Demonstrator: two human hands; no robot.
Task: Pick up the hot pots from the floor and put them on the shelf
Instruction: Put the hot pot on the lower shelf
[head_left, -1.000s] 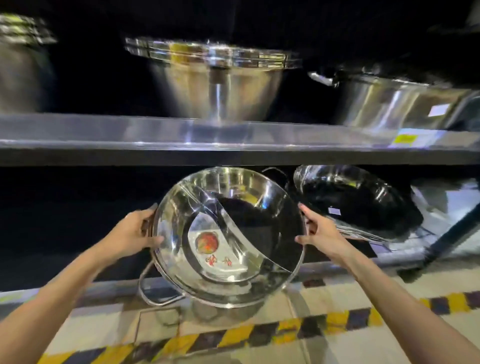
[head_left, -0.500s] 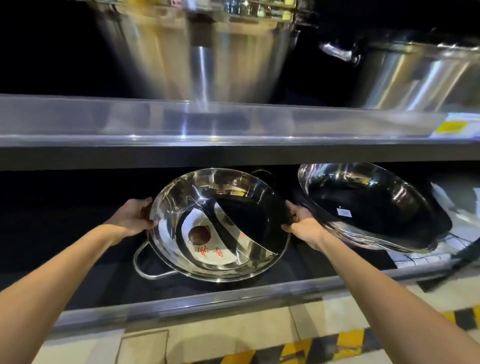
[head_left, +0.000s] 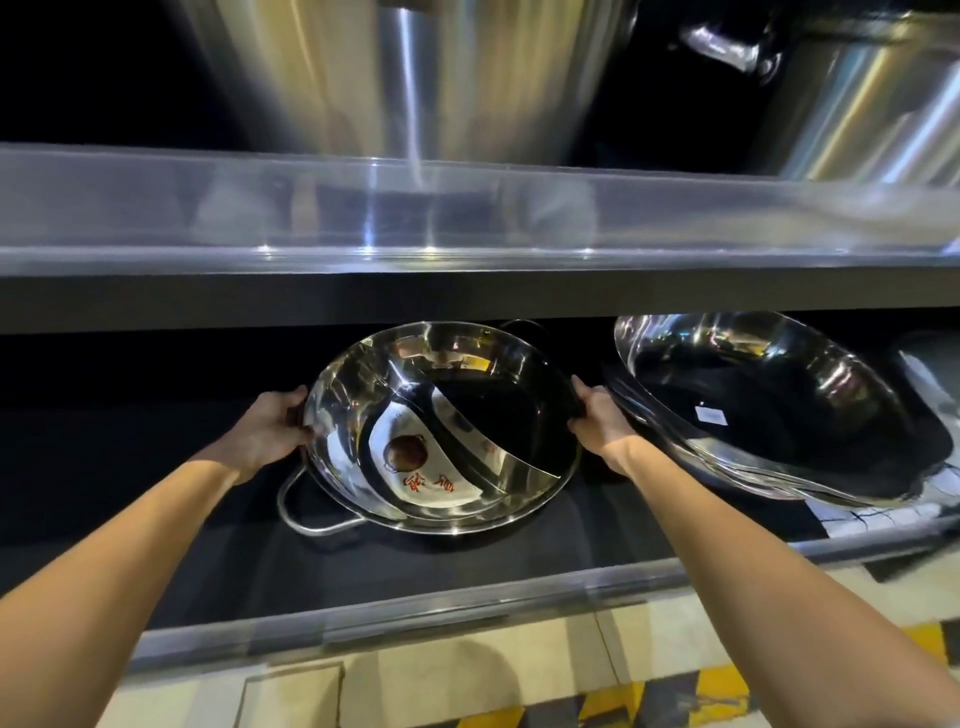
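A shiny steel hot pot (head_left: 457, 374) with an S-shaped divider and a paper label inside sits tilted on the dark lower shelf (head_left: 467, 587), its wire handle pointing toward me. My left hand (head_left: 267, 431) grips its left rim and my right hand (head_left: 597, 415) grips its right rim. To its right, a stack of similar steel pots (head_left: 769, 410) leans on the same shelf, close beside my right hand.
The upper shelf (head_left: 467, 218) hangs low over the pot and carries a big steel basin (head_left: 431, 78) and a large pot (head_left: 872, 98). White floor tiles with yellow-black hazard tape (head_left: 675, 696) lie below the shelf edge.
Both hands carried the hot pot from above the floor forward into the lower shelf, where it now rests deeper in and tilted. The view moved closer to the shelf.
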